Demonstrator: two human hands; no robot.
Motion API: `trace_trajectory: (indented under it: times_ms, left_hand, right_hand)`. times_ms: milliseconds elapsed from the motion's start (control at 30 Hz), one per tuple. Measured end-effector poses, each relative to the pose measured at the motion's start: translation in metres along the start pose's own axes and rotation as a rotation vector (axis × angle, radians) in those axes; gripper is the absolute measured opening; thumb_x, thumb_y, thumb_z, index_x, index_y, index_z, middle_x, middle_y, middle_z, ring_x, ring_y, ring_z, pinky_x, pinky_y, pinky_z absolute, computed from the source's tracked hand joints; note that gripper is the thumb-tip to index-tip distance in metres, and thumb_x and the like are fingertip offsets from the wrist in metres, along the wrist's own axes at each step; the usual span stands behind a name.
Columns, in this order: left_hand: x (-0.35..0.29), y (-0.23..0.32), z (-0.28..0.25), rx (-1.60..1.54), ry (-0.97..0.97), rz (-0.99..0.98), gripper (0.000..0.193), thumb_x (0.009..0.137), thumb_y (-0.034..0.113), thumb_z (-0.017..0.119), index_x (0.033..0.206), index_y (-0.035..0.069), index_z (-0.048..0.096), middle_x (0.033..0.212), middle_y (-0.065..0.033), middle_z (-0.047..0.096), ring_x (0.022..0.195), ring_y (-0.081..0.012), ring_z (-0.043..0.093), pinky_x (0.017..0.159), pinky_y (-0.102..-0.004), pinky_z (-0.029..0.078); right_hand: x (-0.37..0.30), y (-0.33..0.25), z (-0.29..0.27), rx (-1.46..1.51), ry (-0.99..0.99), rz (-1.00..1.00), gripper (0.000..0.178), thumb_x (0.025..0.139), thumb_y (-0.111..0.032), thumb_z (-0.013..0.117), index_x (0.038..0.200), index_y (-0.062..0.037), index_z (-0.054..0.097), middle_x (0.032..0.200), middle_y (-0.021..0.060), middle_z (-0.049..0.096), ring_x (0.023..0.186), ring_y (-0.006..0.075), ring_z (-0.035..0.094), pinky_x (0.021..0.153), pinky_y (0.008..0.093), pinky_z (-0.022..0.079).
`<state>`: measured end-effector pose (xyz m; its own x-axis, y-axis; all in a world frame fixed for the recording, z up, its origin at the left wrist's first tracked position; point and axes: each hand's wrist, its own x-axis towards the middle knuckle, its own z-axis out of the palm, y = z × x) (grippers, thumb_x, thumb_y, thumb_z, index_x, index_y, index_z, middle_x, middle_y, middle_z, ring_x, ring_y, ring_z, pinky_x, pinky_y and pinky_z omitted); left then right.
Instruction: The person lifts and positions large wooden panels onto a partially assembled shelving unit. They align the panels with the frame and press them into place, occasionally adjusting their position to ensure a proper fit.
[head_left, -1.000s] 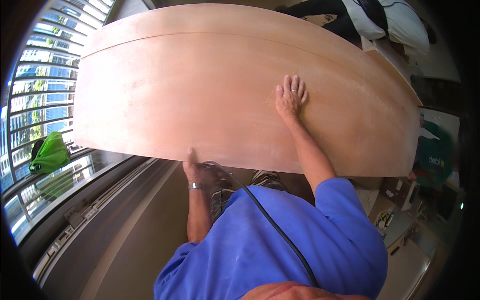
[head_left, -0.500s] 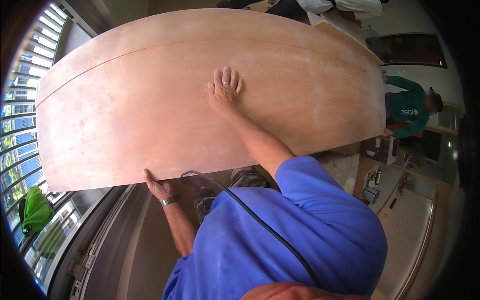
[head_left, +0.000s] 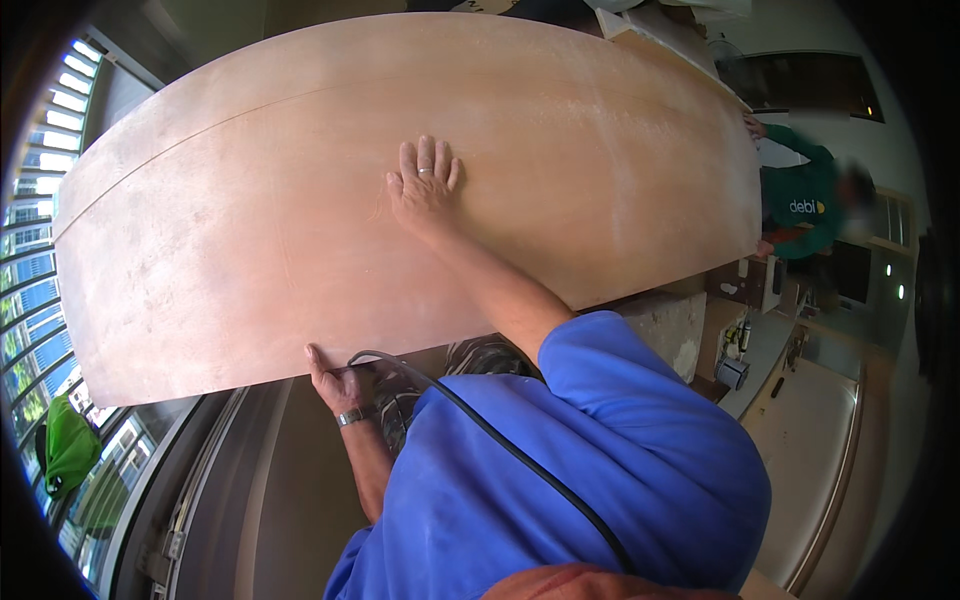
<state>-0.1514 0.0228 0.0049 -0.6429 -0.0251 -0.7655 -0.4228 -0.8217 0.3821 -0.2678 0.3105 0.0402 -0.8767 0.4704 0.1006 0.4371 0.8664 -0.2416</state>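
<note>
A large, smooth, pale-brown wooden panel (head_left: 560, 180) spans the view in front of me, with a thin line running along its far side. My right hand (head_left: 425, 195) lies flat on the panel's face, fingers spread, a ring on one finger. At the near edge, my left hand (head_left: 335, 385) grips the panel, its thumb on top and its other fingers hidden below. A watch (head_left: 355, 415) is on my left wrist. Beside the left hand, a black cable (head_left: 490, 430) runs back across my blue shirt. At the panel's right end, a co-worker (head_left: 805, 195) in green has both hands at its edge.
Barred windows (head_left: 40, 270) line the left, with a green bag (head_left: 70, 445) hanging there. A window track (head_left: 190, 490) runs at lower left. On the right stand a counter with a sink (head_left: 800, 450) and small items. Another board (head_left: 670, 50) borders the panel's far right.
The panel has shifted slightly left and turned a little, its left end now nearer me. My right hand has moved left with it; my left hand sits farther right along the edge.
</note>
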Motion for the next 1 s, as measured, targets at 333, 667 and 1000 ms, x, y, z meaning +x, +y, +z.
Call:
trace_trajectory:
  times_ms: [333,667,1000]
  left_hand:
    - [-0.031,-0.002,0.027,0.056,0.000,0.046,0.034,0.083,0.028,0.065,0.106,0.005,0.057,0.110,-0.0072,0.058,0.101,-0.0210,0.052,0.092,-0.0365,0.041]
    - [-0.027,0.014,0.031,0.124,0.098,0.103,0.041,0.082,0.029,0.065,0.112,0.003,0.054,0.116,-0.0089,0.054,0.107,-0.0234,0.049,0.096,-0.0393,0.038]
    - [-0.026,0.008,0.025,-0.134,0.118,0.092,0.041,0.076,0.025,0.067,0.108,0.002,0.055,0.110,-0.0096,0.056,0.106,-0.0230,0.050,0.097,-0.0383,0.036]
  right_hand:
    - [-0.009,0.081,-0.028,0.372,0.103,-0.226,0.052,0.085,-0.033,0.050,0.129,-0.0064,0.041,0.138,0.0225,0.031,0.127,0.0402,0.028,0.103,0.0562,0.019]
    - [-0.050,0.309,-0.096,-0.225,-0.012,0.545,0.068,0.089,-0.050,0.031,0.141,-0.0091,0.020,0.147,0.0196,0.013,0.136,0.0356,0.008,0.107,0.0523,0.005]
    - [-0.047,0.300,-0.093,-0.248,-0.028,0.547,0.067,0.089,-0.049,0.030,0.142,-0.0087,0.019,0.147,0.0191,0.012,0.136,0.0363,0.008,0.107,0.0535,0.006]
